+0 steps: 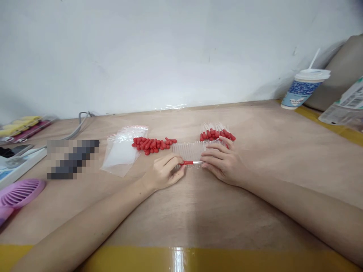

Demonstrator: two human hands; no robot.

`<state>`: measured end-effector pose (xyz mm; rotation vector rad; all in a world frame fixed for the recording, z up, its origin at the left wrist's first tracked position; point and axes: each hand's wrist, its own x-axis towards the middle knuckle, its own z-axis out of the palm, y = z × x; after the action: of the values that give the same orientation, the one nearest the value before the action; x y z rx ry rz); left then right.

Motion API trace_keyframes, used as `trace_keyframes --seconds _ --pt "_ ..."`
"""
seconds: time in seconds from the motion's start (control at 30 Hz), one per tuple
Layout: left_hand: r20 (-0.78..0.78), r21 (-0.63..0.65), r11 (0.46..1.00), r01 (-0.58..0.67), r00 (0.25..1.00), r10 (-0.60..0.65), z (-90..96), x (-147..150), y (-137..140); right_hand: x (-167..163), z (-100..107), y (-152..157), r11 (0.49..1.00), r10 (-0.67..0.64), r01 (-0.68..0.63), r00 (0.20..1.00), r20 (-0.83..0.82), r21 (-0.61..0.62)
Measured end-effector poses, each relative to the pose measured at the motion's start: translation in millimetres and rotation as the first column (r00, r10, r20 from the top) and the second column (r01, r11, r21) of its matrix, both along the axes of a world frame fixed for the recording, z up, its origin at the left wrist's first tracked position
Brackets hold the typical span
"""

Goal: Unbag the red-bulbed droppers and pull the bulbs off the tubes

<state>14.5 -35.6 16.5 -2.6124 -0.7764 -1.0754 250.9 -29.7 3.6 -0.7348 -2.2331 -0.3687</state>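
Observation:
My left hand (166, 173) pinches a red rubber dropper bulb (188, 162) by its left end. In line with it lies a glass dropper tube (197, 162), gripped by the fingers of my right hand (227, 162). Tube and bulb meet end to end; how deep the tube sits inside cannot be seen. Just behind both hands is a row of clear glass tubes (187, 150), partly covered by my right fingers. Loose red bulbs (153, 144) form a pile beyond my left hand. Droppers with red bulbs on them (212, 134) lie past my right hand, tips toward the wall.
Clear zip bags (120, 153) lie left of the bulbs. Farther left are a blurred-out dark object (75, 160), a pink fan (22, 192), a white power strip (25, 168) and a grey cable (76, 130). A lidded paper cup (303, 90) stands at the back right.

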Motion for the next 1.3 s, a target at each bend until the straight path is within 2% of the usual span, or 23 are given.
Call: trace_keyframes --seconds 0.2,0.43,0.77,1.03,1.3 --pt "-0.093 -0.016 0.996 -0.088 0.992 0.087 1.2 13 2 -1 -2 0 1.0 0.019 -0.019 1.0 -0.014 0.011" --pt "-0.128 -0.016 1.0 0.01 0.992 -0.012 -0.4 14 5 -5 -1 -1 1.0 0.018 -0.018 1.0 0.006 -0.005" --pt "-0.148 -0.083 0.996 0.045 0.987 -0.057 1.6 22 3 -8 -3 -1 0.998 0.057 -0.057 0.998 -0.009 -0.006" --pt "-0.185 -0.049 0.996 0.072 0.979 -0.08 2.2 21 2 -8 4 -5 0.993 0.11 -0.11 0.994 -0.015 0.037" --pt "-0.178 -0.085 0.993 0.078 0.98 -0.092 3.1 17 -3 -8 2 -6 0.982 0.183 -0.183 0.983 -0.007 0.047"
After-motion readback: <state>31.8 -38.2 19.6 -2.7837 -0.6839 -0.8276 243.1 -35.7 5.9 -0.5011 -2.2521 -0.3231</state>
